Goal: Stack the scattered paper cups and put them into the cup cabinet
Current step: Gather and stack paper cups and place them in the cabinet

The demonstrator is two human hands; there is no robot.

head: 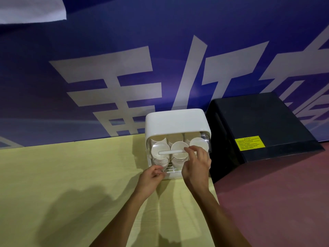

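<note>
In the cabinet (176, 120), white cups (178, 147) — stacked

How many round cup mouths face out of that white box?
3: left cup, middle cup, right cup, side by side in the cabinet. More behind, partly hidden.

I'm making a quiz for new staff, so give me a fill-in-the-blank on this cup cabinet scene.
1. The cup cabinet stands on a ____ tablecloth.
2. The right hand pinches the cabinet's white ____.
3. The paper cups are stacked ____ the cabinet.
4. Beside the cabinet sits a ____ box.
Missing words: yellow; handle; inside; black.
</note>
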